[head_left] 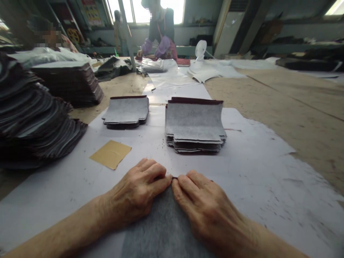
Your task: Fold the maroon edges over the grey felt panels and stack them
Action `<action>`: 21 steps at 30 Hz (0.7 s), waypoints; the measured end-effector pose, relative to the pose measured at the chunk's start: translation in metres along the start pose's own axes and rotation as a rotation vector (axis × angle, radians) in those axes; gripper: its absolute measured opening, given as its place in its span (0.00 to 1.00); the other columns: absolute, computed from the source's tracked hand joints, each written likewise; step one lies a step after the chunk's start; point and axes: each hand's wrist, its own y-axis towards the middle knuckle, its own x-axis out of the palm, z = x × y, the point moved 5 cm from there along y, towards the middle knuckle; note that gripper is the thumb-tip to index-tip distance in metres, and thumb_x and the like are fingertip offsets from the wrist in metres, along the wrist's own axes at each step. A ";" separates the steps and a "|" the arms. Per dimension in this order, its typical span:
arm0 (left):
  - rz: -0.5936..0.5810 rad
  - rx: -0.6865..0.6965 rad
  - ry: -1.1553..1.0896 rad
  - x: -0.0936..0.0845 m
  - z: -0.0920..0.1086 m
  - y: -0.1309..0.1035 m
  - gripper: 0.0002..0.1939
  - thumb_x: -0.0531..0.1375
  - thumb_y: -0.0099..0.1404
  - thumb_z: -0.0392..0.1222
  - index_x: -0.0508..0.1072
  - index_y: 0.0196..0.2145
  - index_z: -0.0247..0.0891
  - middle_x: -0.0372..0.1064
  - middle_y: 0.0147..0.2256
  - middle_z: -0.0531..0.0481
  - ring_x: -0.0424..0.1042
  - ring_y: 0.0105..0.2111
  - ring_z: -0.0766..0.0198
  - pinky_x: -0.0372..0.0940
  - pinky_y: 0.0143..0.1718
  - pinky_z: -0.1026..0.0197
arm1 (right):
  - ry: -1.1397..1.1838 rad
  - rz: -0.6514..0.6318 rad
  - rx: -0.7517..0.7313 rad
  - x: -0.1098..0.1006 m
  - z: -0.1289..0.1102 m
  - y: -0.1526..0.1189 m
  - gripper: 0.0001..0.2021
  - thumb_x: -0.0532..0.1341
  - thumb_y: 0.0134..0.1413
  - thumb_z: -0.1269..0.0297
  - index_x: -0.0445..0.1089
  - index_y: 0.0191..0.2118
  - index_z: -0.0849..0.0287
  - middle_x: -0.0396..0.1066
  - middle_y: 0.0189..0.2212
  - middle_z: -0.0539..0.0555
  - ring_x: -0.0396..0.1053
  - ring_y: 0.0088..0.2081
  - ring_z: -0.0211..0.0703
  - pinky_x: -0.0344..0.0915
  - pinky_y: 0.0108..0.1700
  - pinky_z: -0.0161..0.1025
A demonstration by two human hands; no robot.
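A grey fabric-like panel (168, 229) lies on the white paper in front of me, a thin dark edge showing at its far end. My left hand (141, 188) pinches that edge, thumb and fingers closed together. Close beside it, my right hand (204, 204) has its fingers pressed onto the same edge. The fingertips of both hands nearly meet, and the hands cover most of the edge. Beyond them stand a larger stack of grey panels with dark red folded edges (195, 122) and a smaller such stack (126, 111). A tan square card (111, 154) lies left of my left hand.
Tall piles of dark layered pieces (34, 122) rise at the left, with a squarer stack (67, 84) behind. White paper (268, 165) covers the worktable (290, 100). Across the table a person in purple sleeves (161, 39) bends over; a white fan (200, 49) stands nearby.
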 end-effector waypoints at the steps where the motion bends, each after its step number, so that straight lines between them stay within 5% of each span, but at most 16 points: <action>1: -0.007 0.002 -0.007 -0.001 -0.001 -0.002 0.15 0.49 0.61 0.26 0.66 0.45 0.31 0.63 0.34 0.45 0.61 0.34 0.62 0.62 0.35 0.57 | 0.058 -0.011 0.002 0.003 0.003 -0.001 0.15 0.44 0.56 0.79 0.68 0.32 0.67 0.64 0.30 0.58 0.59 0.32 0.44 0.63 0.33 0.40; 7: 0.035 -0.046 -0.031 -0.017 -0.012 -0.015 0.19 0.50 0.60 0.23 0.65 0.47 0.33 0.63 0.36 0.46 0.62 0.35 0.66 0.64 0.35 0.62 | 0.163 0.033 0.038 0.004 0.013 -0.004 0.15 0.44 0.56 0.80 0.67 0.37 0.69 0.63 0.30 0.58 0.58 0.31 0.43 0.63 0.32 0.40; 15: 0.003 0.012 0.010 -0.015 -0.008 -0.016 0.18 0.48 0.59 0.23 0.65 0.45 0.30 0.63 0.34 0.44 0.62 0.34 0.62 0.63 0.35 0.57 | 0.088 0.057 0.024 0.003 0.011 -0.005 0.17 0.46 0.56 0.79 0.64 0.47 0.71 0.67 0.35 0.59 0.62 0.35 0.44 0.66 0.37 0.42; 21: -0.001 0.021 0.045 -0.012 -0.004 -0.015 0.14 0.47 0.62 0.26 0.65 0.43 0.29 0.65 0.32 0.44 0.62 0.33 0.61 0.61 0.33 0.56 | 0.019 -0.204 -0.048 0.002 0.005 0.009 0.12 0.50 0.50 0.79 0.67 0.38 0.66 0.65 0.31 0.56 0.60 0.30 0.42 0.64 0.30 0.38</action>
